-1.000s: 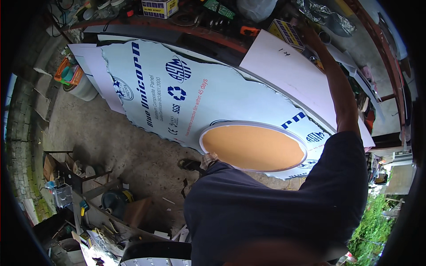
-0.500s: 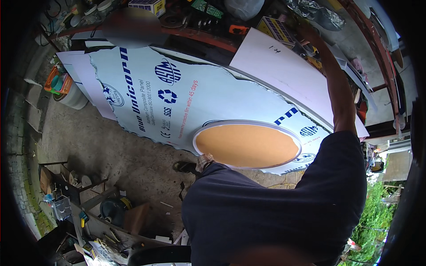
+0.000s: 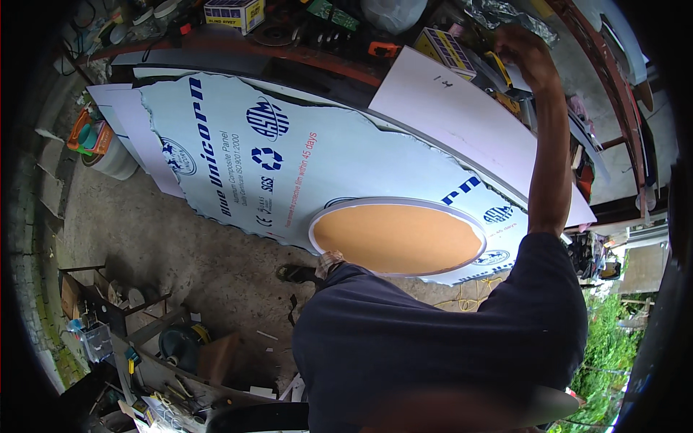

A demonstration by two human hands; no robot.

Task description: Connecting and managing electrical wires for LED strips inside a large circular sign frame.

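My right arm stretches up to the cluttered bench at the top right. My right hand [image 3: 525,54] is above the bench with its fingers bent together; what they hold, if anything, cannot be made out. Just below the fingers is a narrow yellow object [image 3: 498,70], beside a yellow and purple box [image 3: 447,52]. A white panel [image 3: 451,115] leans below the hand, against the bench. In front of me stands an oval board [image 3: 401,237] with a tan face and pale rim, over a large light-blue film-covered sheet [image 3: 289,187] with a ragged edge. My left hand is out of view.
Another small box [image 3: 232,16], an orange tool [image 3: 382,49] and a clear plastic bag [image 3: 395,14] sit along the bench. A bucket [image 3: 115,160] stands at the left. Lower left holds a cluttered metal frame [image 3: 155,328]. A yellow cord [image 3: 469,296] lies on the floor.
My right hand has risen from among the bench items and shows more plainly, with its fingers bent. The narrow yellow object now shows below it. My view has shifted slightly.
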